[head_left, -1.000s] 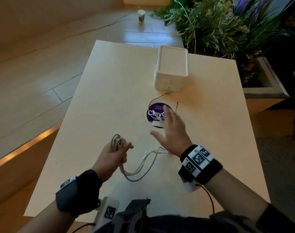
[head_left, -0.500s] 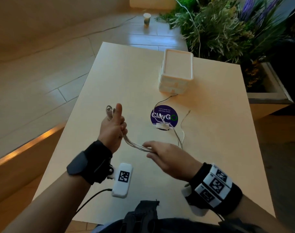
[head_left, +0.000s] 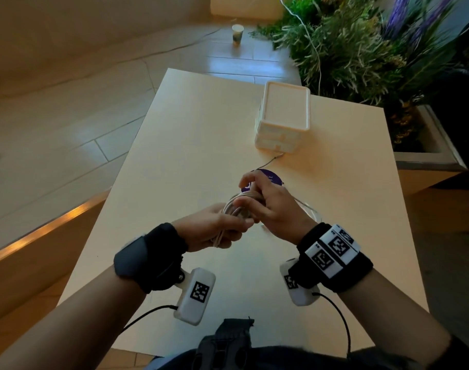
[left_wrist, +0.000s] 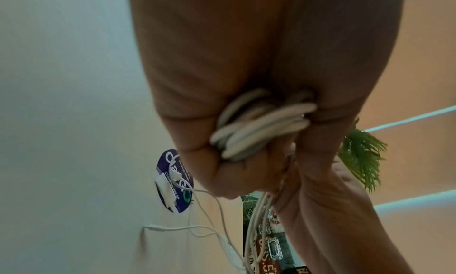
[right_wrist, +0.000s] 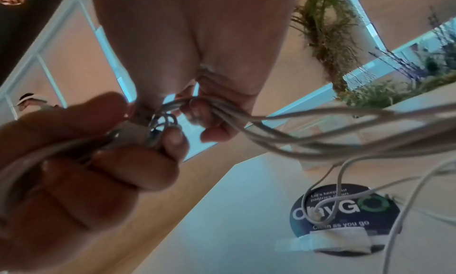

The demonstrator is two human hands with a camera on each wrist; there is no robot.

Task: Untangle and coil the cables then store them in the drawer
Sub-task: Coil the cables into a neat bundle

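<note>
Left hand (head_left: 214, 231) clenched around a coil of white cable (head_left: 237, 206), held above the pale wooden surface (head_left: 201, 134). Right hand (head_left: 274, 209) pinching loose strands just beside it. White plastic drawer box (head_left: 282, 118) well beyond both hands.

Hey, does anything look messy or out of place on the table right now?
Mostly the loose thin cable trailing across the purple round sticker toward the white drawer unit; the drawers look shut. A paper cup stands on the floor.
</note>
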